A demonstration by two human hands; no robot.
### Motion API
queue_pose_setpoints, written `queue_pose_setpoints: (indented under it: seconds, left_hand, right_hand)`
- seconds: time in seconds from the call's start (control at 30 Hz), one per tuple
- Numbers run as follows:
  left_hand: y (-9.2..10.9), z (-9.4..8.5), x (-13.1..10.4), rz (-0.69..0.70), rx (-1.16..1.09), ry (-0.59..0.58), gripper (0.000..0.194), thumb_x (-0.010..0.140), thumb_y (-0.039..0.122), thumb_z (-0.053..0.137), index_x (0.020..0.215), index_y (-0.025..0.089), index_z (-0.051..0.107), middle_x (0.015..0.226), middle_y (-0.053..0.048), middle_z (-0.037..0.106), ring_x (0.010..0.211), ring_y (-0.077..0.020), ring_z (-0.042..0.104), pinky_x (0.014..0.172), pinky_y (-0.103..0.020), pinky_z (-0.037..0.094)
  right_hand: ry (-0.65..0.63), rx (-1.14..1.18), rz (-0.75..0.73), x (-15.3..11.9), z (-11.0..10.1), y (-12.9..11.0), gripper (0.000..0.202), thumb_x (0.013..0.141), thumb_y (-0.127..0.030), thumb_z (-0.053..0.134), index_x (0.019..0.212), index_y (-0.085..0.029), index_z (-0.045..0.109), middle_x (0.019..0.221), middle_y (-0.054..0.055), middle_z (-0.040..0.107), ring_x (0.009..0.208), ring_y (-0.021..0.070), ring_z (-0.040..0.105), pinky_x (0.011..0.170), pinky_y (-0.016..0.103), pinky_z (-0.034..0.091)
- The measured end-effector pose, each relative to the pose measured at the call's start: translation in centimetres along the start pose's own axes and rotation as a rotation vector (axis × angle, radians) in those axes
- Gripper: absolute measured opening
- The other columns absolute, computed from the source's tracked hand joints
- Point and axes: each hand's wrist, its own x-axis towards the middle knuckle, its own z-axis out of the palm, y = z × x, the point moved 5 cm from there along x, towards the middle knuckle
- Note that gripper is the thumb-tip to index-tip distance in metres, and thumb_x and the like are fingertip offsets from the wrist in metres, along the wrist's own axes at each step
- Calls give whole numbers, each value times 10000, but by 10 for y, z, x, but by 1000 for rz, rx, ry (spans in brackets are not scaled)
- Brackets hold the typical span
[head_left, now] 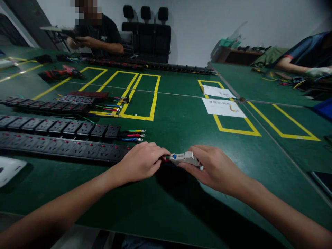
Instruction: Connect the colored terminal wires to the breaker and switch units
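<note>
My left hand [142, 160] is closed around wire ends at the right end of the nearest black socket strip [77, 148]. The wires run to a pale grey connector [185, 157] with a small blue part [174, 156] at its left end. Around the connector's right side, the fingers of my right hand [211, 166] are closed. Behind the nearest strip lies a second socket strip [59, 127], its green-yellow, red and blue wires ending in ring lugs [141, 135].
More socket strips [46, 104] lie at the left, near a red and black power tool [62, 72]. Paper sheets [224, 108] rest on the green table [178, 117]. One person [110, 36] sits across; another person's arm [293, 65] is at the right.
</note>
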Motion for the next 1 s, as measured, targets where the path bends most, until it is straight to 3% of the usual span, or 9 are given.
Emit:
queue_pose_setpoints:
  seconds: [0.1,0.27,0.5,0.77,1.0]
  left_hand:
    - [-1,-2,0,-60,-27,10,339,896,148,575,1231,201,575,1008,-41,676,905,-213,633,766,-322,458]
    - [-1,-6,1,-89,-58,9,305,763,80,556,1043,199,548,998,-30,644,863,-200,604,710,-311,435]
    - [0,-7,2,-72,-27,-9,269,741,76,529,980,197,551,952,-29,634,835,-203,581,714,-328,428]
    - [0,0,1,37,41,-20,268,926,185,571,1174,228,664,1062,-42,681,962,-222,606,789,-334,451]
    - [2,4,0,117,111,-42,363,934,140,604,1257,291,676,1161,-18,702,977,-212,607,780,-334,418]
  right_hand:
    - [-33,120,140,-1,5,8,355,997,-443,561,733,-208,523,657,5,586,556,136,499,530,269,280]
    - [-38,194,277,-6,14,18,457,978,-569,524,699,-207,543,575,-1,557,511,137,491,504,278,248]
    - [-64,296,473,-12,26,33,541,906,-691,522,674,-203,555,566,16,562,508,144,498,477,270,261]
    - [-131,670,639,-12,40,39,464,851,-612,621,738,-163,657,648,48,636,550,145,517,482,263,323]
    - [-99,957,884,-19,53,36,400,787,-543,715,758,-147,664,639,22,600,523,107,466,459,242,273]
